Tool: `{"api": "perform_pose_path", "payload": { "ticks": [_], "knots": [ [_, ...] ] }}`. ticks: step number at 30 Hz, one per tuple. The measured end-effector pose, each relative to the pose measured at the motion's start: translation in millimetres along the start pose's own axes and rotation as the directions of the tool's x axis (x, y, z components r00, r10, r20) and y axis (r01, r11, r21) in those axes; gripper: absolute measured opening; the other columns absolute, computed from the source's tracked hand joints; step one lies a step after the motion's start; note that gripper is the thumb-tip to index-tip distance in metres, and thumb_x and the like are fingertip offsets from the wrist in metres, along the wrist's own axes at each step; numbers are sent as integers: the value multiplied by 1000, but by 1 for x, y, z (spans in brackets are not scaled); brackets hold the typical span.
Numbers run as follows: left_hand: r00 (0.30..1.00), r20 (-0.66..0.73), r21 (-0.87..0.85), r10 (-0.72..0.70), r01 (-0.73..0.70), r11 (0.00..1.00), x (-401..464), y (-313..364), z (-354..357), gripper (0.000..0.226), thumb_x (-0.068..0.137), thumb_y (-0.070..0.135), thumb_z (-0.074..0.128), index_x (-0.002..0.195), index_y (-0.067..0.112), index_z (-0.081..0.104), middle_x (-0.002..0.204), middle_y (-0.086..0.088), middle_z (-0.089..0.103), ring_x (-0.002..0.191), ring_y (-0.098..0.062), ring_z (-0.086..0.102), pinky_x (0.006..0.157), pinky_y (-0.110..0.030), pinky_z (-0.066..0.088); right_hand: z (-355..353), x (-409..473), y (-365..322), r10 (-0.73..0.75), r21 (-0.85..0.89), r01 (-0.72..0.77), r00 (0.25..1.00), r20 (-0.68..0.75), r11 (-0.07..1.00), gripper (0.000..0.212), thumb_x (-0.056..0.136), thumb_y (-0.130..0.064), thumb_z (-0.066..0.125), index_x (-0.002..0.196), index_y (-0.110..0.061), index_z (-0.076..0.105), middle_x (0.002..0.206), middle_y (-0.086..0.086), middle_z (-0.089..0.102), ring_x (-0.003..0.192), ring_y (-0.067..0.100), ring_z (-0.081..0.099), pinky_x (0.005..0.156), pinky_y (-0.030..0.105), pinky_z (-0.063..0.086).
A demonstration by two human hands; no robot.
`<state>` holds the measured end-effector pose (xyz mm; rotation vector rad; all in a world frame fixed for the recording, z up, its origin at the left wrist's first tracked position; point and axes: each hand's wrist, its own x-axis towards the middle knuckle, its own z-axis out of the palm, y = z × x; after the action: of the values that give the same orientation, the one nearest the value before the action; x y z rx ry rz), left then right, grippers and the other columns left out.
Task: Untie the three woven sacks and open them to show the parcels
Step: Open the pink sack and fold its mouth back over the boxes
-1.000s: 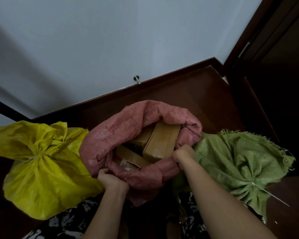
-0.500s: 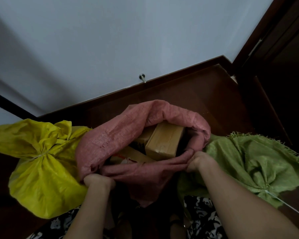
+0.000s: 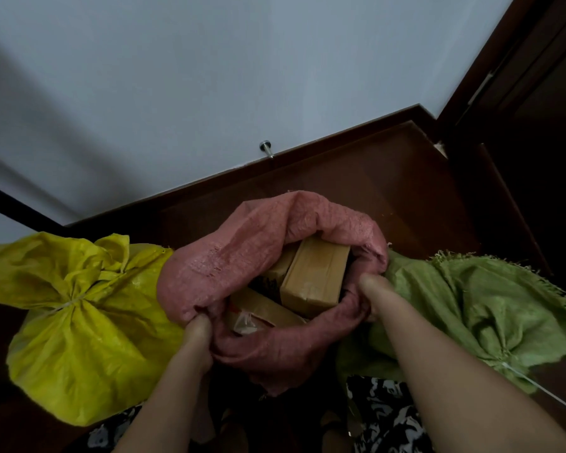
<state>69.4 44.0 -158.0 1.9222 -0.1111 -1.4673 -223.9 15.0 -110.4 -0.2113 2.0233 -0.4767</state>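
Pink woven cloth was bunched in the curled fingers of both hands: the left hand (image 3: 198,323) gripped the near-left rim of the pink sack (image 3: 242,256), and the right hand (image 3: 368,289) gripped its right rim, pulling the mouth wide. Inside, brown cardboard parcels (image 3: 314,276) showed, one standing tilted at the far right and another lying nearer. Just left of it sat the yellow sack (image 3: 79,338), its neck tied with a pale cord. Touching it on the right lay the green sack (image 3: 471,305), likewise tied. All three rested on a dark wooden floor (image 3: 389,178) below a pale wall (image 3: 209,76).
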Motion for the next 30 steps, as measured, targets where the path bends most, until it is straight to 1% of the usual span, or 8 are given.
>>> {"api": "perform_pose_path", "payload": {
  "ticks": [3, 7, 14, 18, 22, 25, 28, 30],
  "knots": [
    [983, -131, 184, 132, -106, 977, -19, 25, 0, 60, 89, 41, 53, 135, 4, 47, 136, -20, 52, 119, -33, 54, 98, -43, 47, -4, -12, -12, -326, -478, 217, 932, -158, 851, 38, 88, -24, 50, 118, -2, 61, 123, 18, 60, 108, 36, 59, 84, 35, 49],
    [846, -335, 537, 415, -191, 822, -46, 76, 2, 88, 78, 29, 72, 140, -6, 20, 145, -26, 25, 129, -44, 37, 103, -46, 37, 7, -31, -25, -651, -693, 398, 747, -135, 601, 44, 84, -15, 53, 126, -2, 49, 132, 20, 47, 116, 37, 50, 90, 42, 48],
    [865, -163, 831, 475, -139, 539, -23, 110, 11, 92, 65, 47, 80, 137, 12, 34, 144, -17, 16, 131, -42, 23, 107, -49, 27, 75, -34, -40, -890, -506, 861, 263, 373, 42, 57, 85, -6, 52, 140, -17, 41, 142, 1, 36, 122, 24, 43, 95, 37, 48],
    [881, -116, 719, 459, -244, 651, 8, 106, 19, 53, 78, 33, 70, 125, 11, 57, 128, -20, 50, 120, -39, 45, 98, -41, 39, 103, -23, -51, -792, -509, 850, 215, 572, -137, 90, 81, -17, 70, 150, -35, 15, 159, -7, 8, 135, 22, 31, 93, 39, 49],
    [947, -44, 205, 319, -304, 930, 13, 109, 28, 18, 84, -2, 49, 95, 1, 63, 75, -11, 62, 66, -23, 62, 56, -24, 52, 127, -10, -60, -749, -568, 814, 301, 591, -121, 99, 81, -21, 72, 150, -41, 4, 160, -9, -8, 141, 26, 18, 106, 48, 38],
    [977, 3, 23, 213, -213, 977, 13, 119, 26, 25, 78, -13, 38, 72, 6, 53, 45, -3, 51, 35, -12, 53, 35, -14, 41, 138, 1, -66, -771, -557, 828, 312, 555, -65, 64, 90, -27, 60, 145, -37, 29, 160, -9, -5, 141, 27, 13, 106, 49, 36],
    [990, 7, 11, 143, -143, 990, 17, 125, 15, 25, 77, -8, 36, 72, 9, 53, 46, -2, 52, 45, -20, 55, 39, -21, 46, 145, 12, -75, -793, -452, 892, 294, 533, 27, 25, 93, -20, 50, 115, -29, 60, 154, -6, 26, 132, 21, 25, 95, 42, 45],
    [989, 50, -14, 136, -135, 991, 20, 128, 10, 25, 79, -3, 33, 76, 8, 56, 60, -8, 55, 58, -25, 54, 52, -30, 49, 147, 14, -83, -764, -336, 930, 323, 558, 148, 20, 93, -21, 46, 92, -35, 60, 123, -2, 53, 109, 15, 41, 90, 39, 45]
  ]
}}
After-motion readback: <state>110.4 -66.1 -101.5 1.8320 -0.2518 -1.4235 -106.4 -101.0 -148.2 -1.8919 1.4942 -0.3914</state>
